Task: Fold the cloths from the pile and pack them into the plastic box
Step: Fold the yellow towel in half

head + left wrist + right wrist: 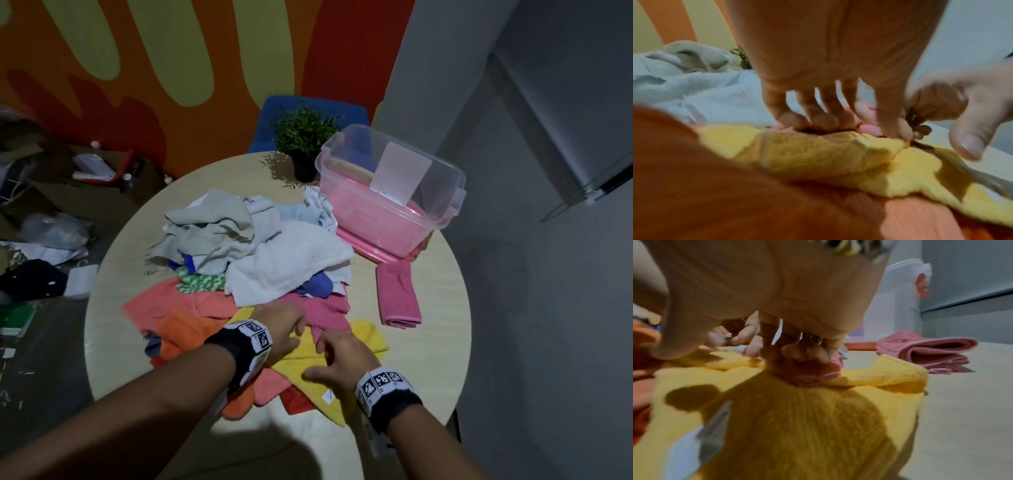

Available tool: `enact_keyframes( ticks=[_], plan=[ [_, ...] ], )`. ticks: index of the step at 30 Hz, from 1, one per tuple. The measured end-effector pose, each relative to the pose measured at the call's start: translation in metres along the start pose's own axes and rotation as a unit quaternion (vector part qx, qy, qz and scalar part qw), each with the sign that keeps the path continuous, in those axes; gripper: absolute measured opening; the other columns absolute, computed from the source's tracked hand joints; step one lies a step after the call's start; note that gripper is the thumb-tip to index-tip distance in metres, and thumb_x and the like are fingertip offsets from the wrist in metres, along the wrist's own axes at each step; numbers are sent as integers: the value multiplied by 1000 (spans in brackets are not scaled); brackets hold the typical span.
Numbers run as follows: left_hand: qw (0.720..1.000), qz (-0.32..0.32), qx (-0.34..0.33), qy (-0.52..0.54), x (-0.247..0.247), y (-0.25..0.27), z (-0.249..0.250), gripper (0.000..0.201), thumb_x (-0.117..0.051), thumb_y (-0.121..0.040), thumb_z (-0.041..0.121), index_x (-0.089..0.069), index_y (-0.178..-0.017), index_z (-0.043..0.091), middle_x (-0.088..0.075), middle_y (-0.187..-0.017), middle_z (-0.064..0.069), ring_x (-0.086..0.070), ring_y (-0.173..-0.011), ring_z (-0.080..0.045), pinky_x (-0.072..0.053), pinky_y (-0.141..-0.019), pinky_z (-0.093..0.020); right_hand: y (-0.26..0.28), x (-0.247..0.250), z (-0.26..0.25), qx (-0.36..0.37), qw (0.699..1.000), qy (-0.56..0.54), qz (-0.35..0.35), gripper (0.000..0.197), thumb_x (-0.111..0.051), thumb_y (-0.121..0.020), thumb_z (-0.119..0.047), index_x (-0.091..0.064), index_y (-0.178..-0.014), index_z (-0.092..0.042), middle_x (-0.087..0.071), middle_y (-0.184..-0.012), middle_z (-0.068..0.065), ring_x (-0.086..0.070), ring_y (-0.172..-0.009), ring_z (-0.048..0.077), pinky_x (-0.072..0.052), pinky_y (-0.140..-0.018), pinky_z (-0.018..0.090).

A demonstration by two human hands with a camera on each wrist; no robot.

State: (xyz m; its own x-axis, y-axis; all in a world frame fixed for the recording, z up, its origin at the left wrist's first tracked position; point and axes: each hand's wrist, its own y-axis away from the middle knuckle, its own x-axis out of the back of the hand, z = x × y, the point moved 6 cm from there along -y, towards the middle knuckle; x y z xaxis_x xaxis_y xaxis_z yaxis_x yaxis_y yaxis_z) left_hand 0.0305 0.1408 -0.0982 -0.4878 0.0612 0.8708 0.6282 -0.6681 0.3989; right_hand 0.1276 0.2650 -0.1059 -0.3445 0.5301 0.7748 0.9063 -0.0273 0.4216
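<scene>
Head view shows a round, pale wood tabletop (442, 308) carrying a loose pile of cloths (253, 253): grey and white towels heaped on top, with salmon, orange, green-patterned, blue and red pieces spread beneath. At the near edge of the pile a pink cloth (322, 313) lies partly over a yellow cloth (342, 363), which is fuzzy, wrinkled and carries a small white label. The left hand (282, 330) and right hand (337, 359) sit close together where these two meet. In the left wrist view the left fingers (818, 120) are bent down, tips pressing into the pink edge just above the yellow fabric. In the right wrist view the right fingers (813, 353) curl round a bunched fold of the pink cloth, pinching it on top of the yellow one.

The plastic box (394, 202), clear with a pink base, stands at the far right of the tabletop, with coloured fabric showing through its wall. A folded pink cloth (399, 296) lies flat just in front of it. A small potted plant (305, 144) stands beside the box.
</scene>
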Motion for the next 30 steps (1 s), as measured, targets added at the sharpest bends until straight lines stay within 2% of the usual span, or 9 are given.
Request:
enact_keyframes(
  ticks=[2, 4, 7, 11, 15, 18, 22, 25, 30],
  plan=[
    [991, -123, -28, -54, -12, 12, -5, 47, -83, -68, 42, -55, -104, 33, -51, -107, 7, -49, -107, -21, -32, -76, -38, 4, -18, -14, 31, 994, 92, -41, 55, -74, -61, -69, -53, -93, -30, -55, -94, -7, -52, -87, 17, -48, -74, 36],
    [977, -147, -52, -147, -19, 21, -11, 51, -83, -72, 31, -55, -114, 36, -47, -120, 2, -41, -117, -23, -35, -81, -43, 7, -32, -23, 57, 979, 187, -48, 52, -73, -68, -60, -53, -101, -25, -52, -104, -1, -49, -95, 24, -45, -79, 39],
    [984, -83, -71, -138, -17, 27, -15, 35, -63, -87, 20, -61, -118, 38, -50, -123, 3, -41, -124, -26, -41, -85, -45, 10, -38, -28, 52, 976, 210, -15, 35, -65, -80, -31, -56, -111, -21, -49, -114, 7, -50, -105, 31, -45, -81, 41],
    [998, 5, -64, 24, 3, 32, -21, 29, -51, -93, 21, -67, -117, 27, -63, -119, -2, -57, -115, -26, -47, -90, -36, 14, -21, -33, -6, 990, 136, 25, 22, -53, -86, -28, -60, -104, -19, -60, -109, 6, -58, -102, 31, -48, -75, 36],
    [986, 75, -92, 115, 26, 33, -18, 37, -48, -95, 12, -54, -129, 24, -59, -119, -7, -57, -108, -27, -45, -91, -34, 18, 20, -44, -20, 990, 50, 132, 24, -51, -89, -20, -63, -111, -19, -68, -103, 12, -61, -97, 34, -46, -73, 36],
    [980, 100, -109, 131, 44, 40, -9, 35, -48, -100, 27, -49, -135, 33, -46, -110, -3, -54, -92, -21, -42, -81, -31, 23, 57, -55, -7, 973, -36, 228, 29, -53, -88, -16, -67, -113, -22, -71, -101, 7, -63, -94, 27, -50, -80, 35],
    [975, 135, -112, 140, 70, 41, -9, 20, -52, -99, 36, -62, -114, 26, -42, -115, 2, -52, -89, -20, -39, -81, -31, 29, 96, -75, 30, 958, -72, 276, 25, -67, -88, -16, -68, -113, -18, -71, -102, 3, -63, -93, 20, -44, -80, 26],
    [959, 226, -50, 163, 99, 42, -25, 15, -56, -97, 29, -68, -103, 23, -51, -122, 5, -48, -108, -24, -40, -95, -38, 33, 119, -87, 44, 959, -53, 274, 26, -73, -79, -10, -71, -104, -18, -71, -100, -2, -59, -87, 11, -45, -79, 22],
    [895, 373, -40, 240, 158, 67, -29, 12, -59, -95, 12, -70, -99, 14, -69, -92, -5, -59, -91, -24, -44, -78, -32, 53, 160, -99, 35, 936, -81, 341, 27, -69, -78, -6, -76, -103, -15, -72, -98, 1, -61, -87, 14, -53, -85, 32]
  ],
)
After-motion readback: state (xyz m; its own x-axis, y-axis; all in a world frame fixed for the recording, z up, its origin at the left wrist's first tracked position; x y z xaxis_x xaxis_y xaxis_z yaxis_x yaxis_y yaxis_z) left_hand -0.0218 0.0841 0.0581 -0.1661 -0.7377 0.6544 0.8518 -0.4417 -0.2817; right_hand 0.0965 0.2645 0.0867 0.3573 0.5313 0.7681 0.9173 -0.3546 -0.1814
